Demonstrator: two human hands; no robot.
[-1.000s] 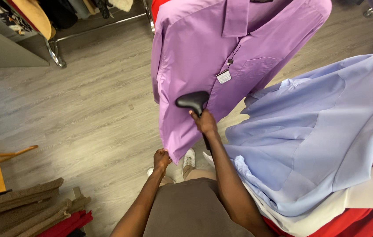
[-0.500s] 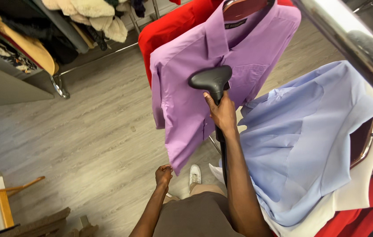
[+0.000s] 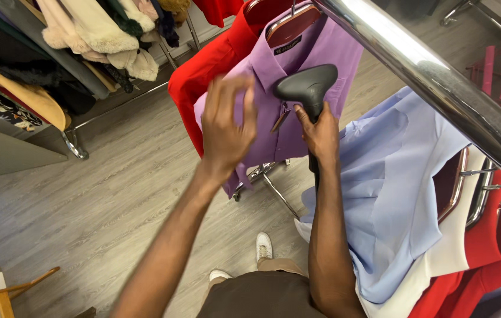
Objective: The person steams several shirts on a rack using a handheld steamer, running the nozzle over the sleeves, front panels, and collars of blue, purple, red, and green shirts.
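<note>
Right hand [image 3: 321,132]: grip clamped around the handle of a black garment steamer [image 3: 307,87], head of the steamer raised against the chest of a purple shirt [image 3: 321,53]. The purple shirt hangs on a reddish hanger [image 3: 292,22] from the shiny metal rail [image 3: 439,82], which crosses the upper right corner of the head view.

Left hand [image 3: 227,126]: lifted in front of the purple shirt's left side, fingers loosely spread, grip apart, holding nothing; contact with the fabric cannot be told.

Behind the purple shirt: a red shirt [image 3: 215,59]. On the same rail, just right of the right forearm: a light blue shirt [image 3: 398,188], then white and red garments.

Grey wood floor [image 3: 115,194] below; white shoes [image 3: 264,246] visible.
</note>
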